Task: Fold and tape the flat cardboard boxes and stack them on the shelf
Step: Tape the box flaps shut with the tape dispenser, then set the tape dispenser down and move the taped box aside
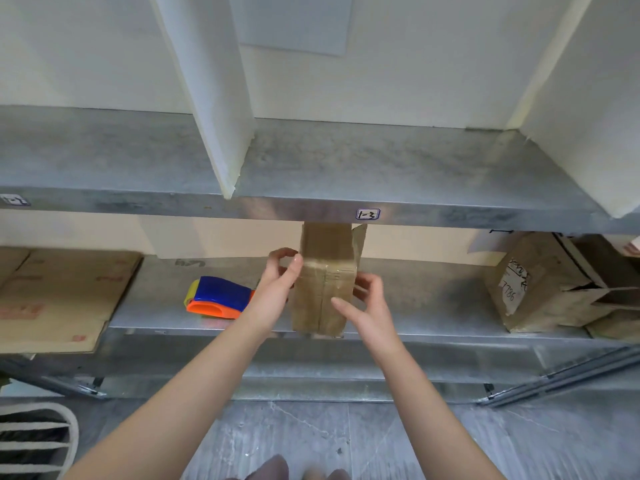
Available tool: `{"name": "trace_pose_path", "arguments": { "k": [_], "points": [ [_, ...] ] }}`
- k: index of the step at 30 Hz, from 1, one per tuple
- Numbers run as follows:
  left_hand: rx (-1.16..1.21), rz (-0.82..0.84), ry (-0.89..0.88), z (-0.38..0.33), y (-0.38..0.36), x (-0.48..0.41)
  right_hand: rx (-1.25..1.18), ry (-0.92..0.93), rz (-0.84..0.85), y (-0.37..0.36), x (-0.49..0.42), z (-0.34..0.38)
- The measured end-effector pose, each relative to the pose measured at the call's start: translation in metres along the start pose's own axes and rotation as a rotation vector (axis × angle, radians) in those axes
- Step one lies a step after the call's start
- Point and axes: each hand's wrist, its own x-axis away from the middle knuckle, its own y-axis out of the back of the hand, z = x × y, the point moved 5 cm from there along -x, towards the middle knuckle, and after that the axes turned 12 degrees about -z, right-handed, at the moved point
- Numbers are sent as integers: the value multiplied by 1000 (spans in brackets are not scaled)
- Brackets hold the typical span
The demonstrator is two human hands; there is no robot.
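A small brown cardboard box (323, 292) stands on the lower metal shelf (415, 306), clear tape across its near face and one flap sticking up at its back right. My left hand (278, 285) is at the box's left edge, thumb pressed on the tape, fingers curled above it. My right hand (365, 303) touches the box's right side, thumb lying on the front face and fingers spread along the side. An orange and blue tape dispenser (218, 297) lies on the shelf just left of my left hand.
Flat cardboard sheets (55, 296) lie at the shelf's left end. Worn brown boxes (554, 285) sit at the right end. The upper shelf (346, 168), labelled 1-3, has white dividers (214, 98). A white rack (34, 441) stands at bottom left on the floor.
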Motion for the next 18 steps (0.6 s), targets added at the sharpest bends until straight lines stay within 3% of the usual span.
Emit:
{"name": "trace_pose_path", "arguments": {
  "k": [9,14,18],
  "points": [
    [-37,136,-26,12,0,12,56,45,4,-5,8,4],
    [-99,117,-33,35,9,14,107,14,93,-10,9,-1],
    [-178,104,-73,46,10,9,263,-3,50,-13,4,-11]
  ]
}}
